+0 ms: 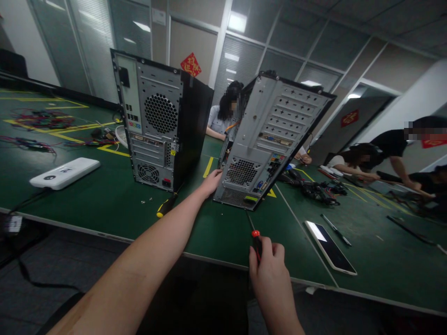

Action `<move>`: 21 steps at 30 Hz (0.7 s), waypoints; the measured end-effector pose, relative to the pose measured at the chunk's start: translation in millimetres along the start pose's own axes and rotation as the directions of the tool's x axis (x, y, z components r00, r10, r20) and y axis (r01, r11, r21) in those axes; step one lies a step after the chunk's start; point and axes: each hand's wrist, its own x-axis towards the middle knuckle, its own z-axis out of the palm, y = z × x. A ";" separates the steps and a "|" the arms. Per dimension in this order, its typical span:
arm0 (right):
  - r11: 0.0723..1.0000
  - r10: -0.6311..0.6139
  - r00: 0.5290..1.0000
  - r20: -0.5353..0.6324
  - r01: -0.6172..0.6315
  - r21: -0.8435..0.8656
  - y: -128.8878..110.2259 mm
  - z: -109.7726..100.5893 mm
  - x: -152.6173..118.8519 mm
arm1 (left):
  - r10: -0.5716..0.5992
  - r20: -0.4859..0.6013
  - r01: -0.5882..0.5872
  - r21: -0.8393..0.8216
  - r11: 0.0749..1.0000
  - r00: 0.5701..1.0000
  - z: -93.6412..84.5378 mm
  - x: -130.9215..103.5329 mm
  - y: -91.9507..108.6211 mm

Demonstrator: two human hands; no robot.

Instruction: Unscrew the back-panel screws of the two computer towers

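Observation:
The right computer case (244, 153) stands with its grey back panel facing me, leaning to the right in view. My left hand (211, 182) grips its lower left edge, with the fingertips partly hidden there. In my right hand (270, 270) is a screwdriver (256, 239) with a red and black handle. Its thin shaft points up toward the bottom edge of that case, and I cannot tell whether the tip touches it. Left of my forearm stands a second computer case (157, 121), and a yellow and black screwdriver (166, 205) lies at its foot.
Small screws (146, 201) are scattered on the green table (104, 211). A white power bank (65, 173) lies left; a phone (330, 246) and a pen (335, 229) lie right. Black cables (317, 188) are heaped behind them. A person (218, 122) sits opposite; several others are at right.

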 end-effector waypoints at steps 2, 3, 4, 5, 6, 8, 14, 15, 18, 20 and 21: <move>0.998 -0.016 0.999 0.029 0.018 -0.056 -1.8 0.2 2.1 | -0.009 0.012 0.009 -0.009 1.000 1.000 -0.2 0.1 -0.7; 0.995 -0.033 0.998 0.045 0.037 -0.097 -2.3 -0.2 3.3 | -0.012 0.014 0.012 -0.011 1.000 1.000 -0.4 0.0 -0.9; 0.987 -0.055 0.996 0.065 0.064 -0.147 -2.5 -1.0 4.6 | -0.011 0.015 0.011 -0.012 1.000 1.000 -0.5 -0.1 -1.1; 0.975 -0.083 0.993 0.087 0.099 -0.201 -2.5 -2.3 6.0 | -0.007 0.015 0.007 -0.013 1.000 1.000 -0.7 -0.3 -1.1; 0.957 -0.114 0.987 0.112 0.140 -0.255 -2.3 -3.9 7.3 | -0.002 0.016 0.002 -0.015 1.000 1.000 -0.8 -0.5 -1.1; 0.910 -0.177 0.970 0.164 0.225 -0.349 -2.0 -7.8 10.2 | 0.007 0.024 -0.007 -0.026 1.000 1.000 -1.0 -0.6 -1.1; 0.830 -0.235 0.936 0.262 0.333 -0.447 -2.0 -13.7 16.7 | -0.003 0.027 0.004 -0.014 1.000 1.000 0.1 3.2 -3.7; 0.832 -0.235 0.936 0.263 0.333 -0.443 -2.0 -13.1 17.0 | -0.008 0.027 0.009 -0.010 1.000 1.000 0.3 4.0 -4.2; 0.851 -0.227 0.942 0.248 0.316 -0.420 -1.6 -9.9 16.5 | -0.023 0.025 0.023 -0.002 1.000 0.999 0.5 5.1 -4.1; 0.871 -0.209 0.951 0.228 0.287 -0.399 -1.6 -7.8 15.5 | -0.033 0.023 0.032 0.009 0.999 0.999 0.3 4.2 -2.5; 0.883 -0.195 0.956 0.220 0.269 -0.385 -1.9 -7.1 14.9 | -0.038 0.022 0.038 0.016 0.999 0.999 0.2 3.4 -1.4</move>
